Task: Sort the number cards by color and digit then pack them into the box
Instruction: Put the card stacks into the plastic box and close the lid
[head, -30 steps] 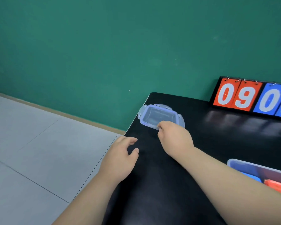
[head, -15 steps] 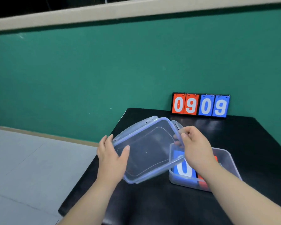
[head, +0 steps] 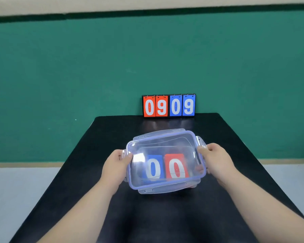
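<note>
My left hand [head: 115, 165] and right hand [head: 216, 160] each grip one end of the clear plastic lid with a violet rim [head: 165, 137], held over the clear plastic box [head: 193, 184] that holds a blue number card [head: 154, 168] and a red number card [head: 175, 167] on the black surface [head: 112, 130]. The lid looks light, stiff and slick, so the end latches seem the best hold. A green wall [head: 77, 76] stands behind.

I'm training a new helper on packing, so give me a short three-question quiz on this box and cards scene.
1. True or false: the left hand and right hand hold the lid by its ends over the box.
2. Through the lid you see: A) a blue card and a red card, both 0; B) two 9s; C) no cards.
3. Fill in: the scoreboard at the back of the table reads ____.
Key: 1 true; 2 A; 3 0909.
</note>
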